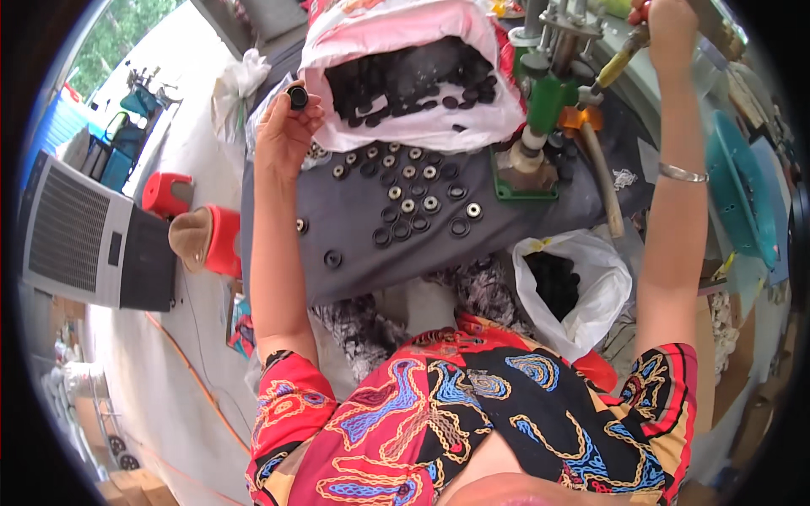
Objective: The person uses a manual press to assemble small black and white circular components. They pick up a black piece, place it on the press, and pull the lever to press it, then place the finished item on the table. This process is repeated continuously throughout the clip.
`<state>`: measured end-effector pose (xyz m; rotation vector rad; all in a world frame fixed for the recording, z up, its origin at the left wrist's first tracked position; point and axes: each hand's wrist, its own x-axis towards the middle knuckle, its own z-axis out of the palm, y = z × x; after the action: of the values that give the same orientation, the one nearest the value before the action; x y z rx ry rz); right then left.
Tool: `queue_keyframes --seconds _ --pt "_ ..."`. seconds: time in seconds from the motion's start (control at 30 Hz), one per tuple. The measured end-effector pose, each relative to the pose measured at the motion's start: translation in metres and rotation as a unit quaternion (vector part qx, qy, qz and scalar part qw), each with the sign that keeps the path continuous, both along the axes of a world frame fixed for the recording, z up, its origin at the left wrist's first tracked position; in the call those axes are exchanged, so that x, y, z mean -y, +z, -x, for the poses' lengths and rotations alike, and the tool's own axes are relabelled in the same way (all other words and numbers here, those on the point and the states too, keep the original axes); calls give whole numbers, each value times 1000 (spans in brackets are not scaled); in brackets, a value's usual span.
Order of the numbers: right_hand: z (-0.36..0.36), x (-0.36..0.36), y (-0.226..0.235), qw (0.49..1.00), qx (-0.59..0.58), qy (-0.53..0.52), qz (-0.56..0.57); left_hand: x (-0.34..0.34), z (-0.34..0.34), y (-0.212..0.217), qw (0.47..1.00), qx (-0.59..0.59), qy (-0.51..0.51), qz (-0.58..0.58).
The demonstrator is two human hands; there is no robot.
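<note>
My left hand [288, 126] is raised at the left of the dark-clothed table, its fingers closed around a small black round cap [298, 98]. At the upper right my right hand [673, 35] is wrapped round the end of the lever [620, 64] of a green hand press [547, 105]. The press stands on a green base [525, 175] at the table's right. Between my arms, black rings [419, 223] and several silver-centred round parts [431, 203] lie scattered on the cloth. A white-pink sack [316, 63] full of black caps [405, 78] lies open behind them.
A hammer [603, 169] with an orange head lies beside the press. Below the table's front edge hangs a white plastic bag [603, 291] holding black parts. Red stools [224, 240] and a grey air cooler [80, 232] stand on the left; a teal basin [738, 185] is at far right.
</note>
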<state>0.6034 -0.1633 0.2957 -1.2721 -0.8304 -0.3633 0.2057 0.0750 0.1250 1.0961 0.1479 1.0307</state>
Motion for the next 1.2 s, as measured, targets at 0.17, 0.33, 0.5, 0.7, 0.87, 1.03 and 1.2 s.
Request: queue_keyframes --seconds 0.17,0.33,0.5,0.7,0.87,1.03,1.2 --pt "-4 -5 0 992 123 14 -22 8 59 -49 934 -290 201 -50" --pt "17 -4 0 994 9 92 -50 5 56 -124 816 -441 323 -189" --pt "-13 1 -9 998 20 54 -22 18 24 -141 665 -533 352 -387" --pt "-12 -12 -13 999 -26 31 -22 11 23 -162 602 -528 377 -465" --pt "-5 -22 -4 996 4 63 -62 17 35 -150 593 -479 412 -499" --pt "7 -1 -3 996 -16 73 -53 29 19 -149 604 -506 380 -484" --pt "0 1 -1 998 3 57 -36 31 18 -151 595 -496 385 -501"
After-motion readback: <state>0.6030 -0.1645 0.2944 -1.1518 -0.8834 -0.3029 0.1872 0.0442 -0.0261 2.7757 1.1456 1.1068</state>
